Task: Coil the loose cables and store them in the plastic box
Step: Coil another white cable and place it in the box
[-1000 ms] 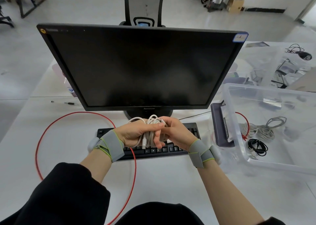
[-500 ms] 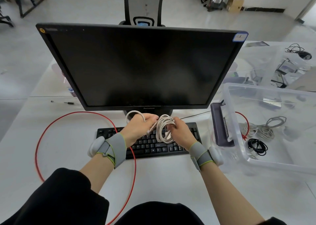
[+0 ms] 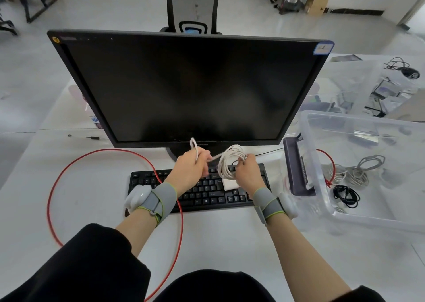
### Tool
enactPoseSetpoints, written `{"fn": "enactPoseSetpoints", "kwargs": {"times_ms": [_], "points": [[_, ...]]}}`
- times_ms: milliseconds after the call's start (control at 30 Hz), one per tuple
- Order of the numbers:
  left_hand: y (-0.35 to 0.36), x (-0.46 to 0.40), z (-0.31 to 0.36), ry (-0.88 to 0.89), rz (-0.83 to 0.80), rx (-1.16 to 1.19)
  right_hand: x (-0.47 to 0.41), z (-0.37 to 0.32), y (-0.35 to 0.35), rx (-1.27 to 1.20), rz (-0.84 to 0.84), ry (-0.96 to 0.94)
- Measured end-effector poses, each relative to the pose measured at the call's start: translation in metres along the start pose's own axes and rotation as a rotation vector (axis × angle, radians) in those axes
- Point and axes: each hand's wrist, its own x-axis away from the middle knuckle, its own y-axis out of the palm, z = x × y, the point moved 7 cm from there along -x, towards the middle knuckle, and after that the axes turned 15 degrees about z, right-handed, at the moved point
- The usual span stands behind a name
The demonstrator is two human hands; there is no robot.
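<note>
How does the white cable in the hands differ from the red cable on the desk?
The white cable is wound into a tight coil held above the keyboard; the red cable lies loose in a wide loop on the desk. The right hand grips the white coil and the left hand its free end; no hand grips the red cable.

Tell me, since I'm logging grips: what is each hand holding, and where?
Right hand grips the coiled white cable at the coil's right side; left hand pinches its loose tail end.

A dark monitor [image 3: 190, 90] stood behind a black keyboard [image 3: 207, 192] on the white desk [image 3: 230, 239], an office chair [image 3: 192, 6] beyond.
</note>
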Motion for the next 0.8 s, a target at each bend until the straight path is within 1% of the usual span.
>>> {"fn": "enactPoseSetpoints", "kwargs": {"times_ms": [67,133,200,300,333,433,467,533,600,700,733,800], "points": [[-0.005,-0.001,0.007,-0.001,0.056,0.036,0.001,0.000,-0.006,0.042,0.035,-0.020],[-0.009,-0.003,0.013,-0.031,0.083,0.099,0.004,0.004,-0.008,0.040,0.062,0.018],[-0.008,-0.004,0.018,-0.076,0.053,0.173,0.005,0.006,-0.009,0.089,0.092,0.016],[-0.001,0.002,0.026,-0.034,-0.080,0.134,0.006,0.007,-0.006,0.134,0.081,-0.015],[0.000,0.003,0.026,-0.031,-0.099,0.163,0.007,0.007,-0.005,0.139,0.067,-0.011],[0.001,0.003,0.026,-0.076,-0.073,0.354,0.009,0.003,0.000,0.151,0.014,-0.023],[0.002,0.002,0.025,-0.077,-0.060,0.372,0.010,0.001,0.002,0.157,-0.009,-0.033],[0.004,0.002,0.023,-0.070,-0.040,0.335,0.013,-0.004,0.006,0.149,-0.046,-0.061],[0.002,0.002,0.018,-0.038,0.014,0.233,0.015,-0.008,0.009,0.138,-0.076,-0.079],[-0.004,0.002,0.017,0.125,0.111,-0.044,0.013,-0.005,0.012,0.153,-0.137,-0.063],[-0.004,0.003,0.016,0.163,0.128,-0.101,0.013,-0.003,0.014,0.141,-0.154,-0.049],[-0.002,0.004,0.013,0.177,0.139,-0.123,0.013,-0.002,0.016,0.084,-0.164,-0.001]]}}
